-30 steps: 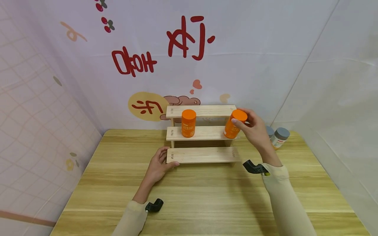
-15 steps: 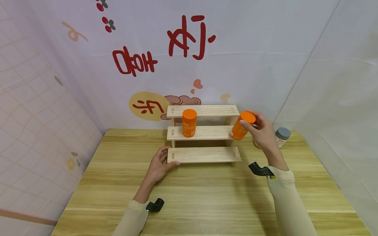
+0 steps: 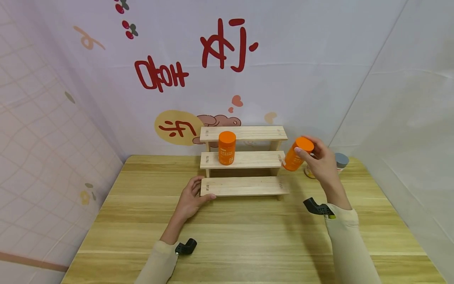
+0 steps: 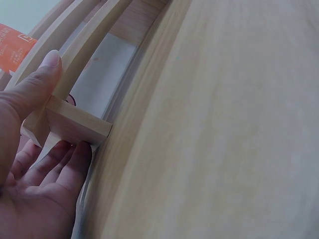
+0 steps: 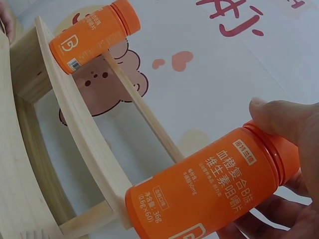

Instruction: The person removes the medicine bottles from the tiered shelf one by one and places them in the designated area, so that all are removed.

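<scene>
In the head view, a three-tier wooden display rack [image 3: 244,186] stands on the table. My left hand [image 3: 189,199] grips the left end of its lowest step, thumb at the front edge. The left wrist view shows those fingers [image 4: 75,167] against the end support. My right hand [image 3: 320,163] holds an orange supplement bottle [image 3: 295,157] near its cap, tilted, just off the right end of the middle step. Close up in the right wrist view, the held bottle [image 5: 209,186] shows white lettering. Another orange supplement bottle [image 3: 227,149] stands upright on the middle step's left part.
Behind my right hand, a grey-capped bottle [image 3: 342,159] and another bottle [image 3: 309,172] stand on the table [image 3: 241,236], both partly hidden. A white printed backdrop [image 3: 301,79] rises behind the rack, with pale walls on both sides.
My right hand has carried the orange bottle rightward and slightly down, from over the middle step's right end to beyond it. My left hand stays on the rack.
</scene>
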The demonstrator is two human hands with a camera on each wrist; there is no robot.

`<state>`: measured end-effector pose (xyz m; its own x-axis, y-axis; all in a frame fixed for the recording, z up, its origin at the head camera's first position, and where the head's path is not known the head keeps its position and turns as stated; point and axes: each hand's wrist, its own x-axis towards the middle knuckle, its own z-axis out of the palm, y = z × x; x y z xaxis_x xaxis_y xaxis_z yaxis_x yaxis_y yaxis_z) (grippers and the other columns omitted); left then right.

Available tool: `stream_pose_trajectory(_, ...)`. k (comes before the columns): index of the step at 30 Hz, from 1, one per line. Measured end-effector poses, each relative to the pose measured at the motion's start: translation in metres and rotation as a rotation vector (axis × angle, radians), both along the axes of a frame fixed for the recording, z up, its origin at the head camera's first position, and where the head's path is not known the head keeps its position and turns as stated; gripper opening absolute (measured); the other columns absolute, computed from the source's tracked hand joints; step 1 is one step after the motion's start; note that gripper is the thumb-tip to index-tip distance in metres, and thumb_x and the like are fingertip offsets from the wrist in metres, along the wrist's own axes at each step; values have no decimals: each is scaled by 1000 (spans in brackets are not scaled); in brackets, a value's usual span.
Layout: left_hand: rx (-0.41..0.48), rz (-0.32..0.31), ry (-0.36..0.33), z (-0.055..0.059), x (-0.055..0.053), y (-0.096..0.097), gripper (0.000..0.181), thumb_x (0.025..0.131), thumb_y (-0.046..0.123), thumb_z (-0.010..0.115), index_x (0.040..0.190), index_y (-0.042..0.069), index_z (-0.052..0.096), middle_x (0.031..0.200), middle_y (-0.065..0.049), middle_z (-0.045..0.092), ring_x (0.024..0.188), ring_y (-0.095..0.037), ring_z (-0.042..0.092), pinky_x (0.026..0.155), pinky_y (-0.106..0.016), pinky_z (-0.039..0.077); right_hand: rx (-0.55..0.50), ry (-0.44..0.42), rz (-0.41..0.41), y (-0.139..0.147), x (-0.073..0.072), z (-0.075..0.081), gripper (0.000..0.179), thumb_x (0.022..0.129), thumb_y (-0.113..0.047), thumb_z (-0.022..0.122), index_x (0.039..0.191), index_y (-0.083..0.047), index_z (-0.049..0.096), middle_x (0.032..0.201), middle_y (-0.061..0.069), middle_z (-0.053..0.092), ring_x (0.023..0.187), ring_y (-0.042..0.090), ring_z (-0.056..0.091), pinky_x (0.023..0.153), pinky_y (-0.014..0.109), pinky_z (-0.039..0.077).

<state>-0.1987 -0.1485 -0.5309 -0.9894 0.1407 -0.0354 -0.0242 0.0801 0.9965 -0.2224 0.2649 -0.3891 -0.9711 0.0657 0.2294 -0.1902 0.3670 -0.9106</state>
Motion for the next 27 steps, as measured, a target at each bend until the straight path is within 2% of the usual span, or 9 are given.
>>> stream_pose_trajectory(9, -7, -1, -8, 0, 0, 1, 87, 80, 10, 89, 150, 7, 39, 151, -11, 49, 144, -26, 47, 119, -45, 39, 25, -19, -13, 11, 5, -7, 58, 98, -36, 70, 150, -18, 50, 135, -5, 62, 114, -1, 59, 90, 10, 50)
stream_pose_trajectory(16, -3, 2, -8, 0, 1, 0, 87, 80, 10, 89, 150, 7, 39, 152, -11, 49, 145, -26, 46, 123, -45, 35, 22, -26, -34, 18, 7, -10, 59, 98, -36, 70, 150, -17, 50, 133, -9, 63, 112, -2, 60, 88, 10, 51)
stream_pose_trajectory(27, -6, 6, -14, 2, 1, 1, 86, 80, 9, 89, 150, 7, 39, 153, -11, 48, 146, -26, 46, 122, -46, 36, 39, -40, -65, 33, 9, -19, 60, 99, -35, 70, 152, -18, 49, 133, -12, 61, 112, -3, 59, 89, 8, 49)
